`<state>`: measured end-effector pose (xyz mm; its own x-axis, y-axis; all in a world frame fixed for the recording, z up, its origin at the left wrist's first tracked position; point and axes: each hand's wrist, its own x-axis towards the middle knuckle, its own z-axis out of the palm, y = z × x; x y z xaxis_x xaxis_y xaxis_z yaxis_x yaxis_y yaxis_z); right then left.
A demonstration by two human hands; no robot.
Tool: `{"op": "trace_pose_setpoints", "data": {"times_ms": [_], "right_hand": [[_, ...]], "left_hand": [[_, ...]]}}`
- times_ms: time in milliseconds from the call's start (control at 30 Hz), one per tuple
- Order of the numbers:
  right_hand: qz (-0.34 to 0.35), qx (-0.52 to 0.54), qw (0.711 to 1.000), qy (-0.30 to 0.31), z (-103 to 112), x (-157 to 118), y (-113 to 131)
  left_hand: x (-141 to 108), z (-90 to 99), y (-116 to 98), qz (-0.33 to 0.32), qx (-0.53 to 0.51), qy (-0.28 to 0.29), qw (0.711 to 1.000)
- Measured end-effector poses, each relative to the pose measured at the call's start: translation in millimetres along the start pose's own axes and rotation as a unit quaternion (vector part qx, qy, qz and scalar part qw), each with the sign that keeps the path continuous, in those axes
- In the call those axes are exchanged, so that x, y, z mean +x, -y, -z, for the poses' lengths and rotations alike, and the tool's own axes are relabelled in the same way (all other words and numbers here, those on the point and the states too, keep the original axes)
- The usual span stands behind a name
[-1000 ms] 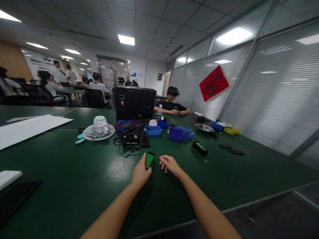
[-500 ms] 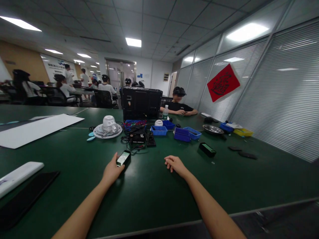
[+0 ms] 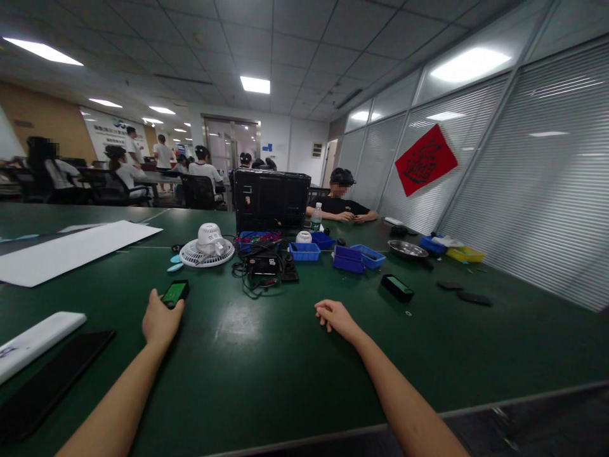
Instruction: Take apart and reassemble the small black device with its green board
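Note:
On the left side of the green table (image 3: 266,368), my left hand (image 3: 160,317) grips a small black box (image 3: 176,293) with a glossy top that mirrors green. The thumb lies along its near right side and the fingers along the left. My right hand (image 3: 337,317) rests on the tabletop right of the middle, its fingers loosely curled in with nothing visible in them. A similar black box (image 3: 397,287) with a glossy top lies farther right, apart from that hand. Near it is a small pale ring (image 3: 408,313).
Beyond my hands stand a white fan part (image 3: 208,244), a black power unit with cables (image 3: 261,264), blue bins (image 3: 304,251), a large black casing (image 3: 271,200) and a metal bowl (image 3: 408,249). At left lie a white bar (image 3: 40,343) and a black strip (image 3: 57,381). A person (image 3: 340,203) sits opposite.
My left hand has moved left across the table with the black box in it. The box's top now mirrors green instead of white. My right hand has stayed put.

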<state>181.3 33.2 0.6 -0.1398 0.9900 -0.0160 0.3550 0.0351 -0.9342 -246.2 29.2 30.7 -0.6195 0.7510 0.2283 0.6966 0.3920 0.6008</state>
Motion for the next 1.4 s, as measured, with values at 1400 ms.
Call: {"op": "trace_pose_setpoints", "data": {"times_ms": [1400], "right_hand": [[0.076, 0.009, 0.993, -0.086, -72, 3, 24]], "left_hand": [[-133, -57.0, -104, -0.253, -0.008, 0.149, 0.956]]}}
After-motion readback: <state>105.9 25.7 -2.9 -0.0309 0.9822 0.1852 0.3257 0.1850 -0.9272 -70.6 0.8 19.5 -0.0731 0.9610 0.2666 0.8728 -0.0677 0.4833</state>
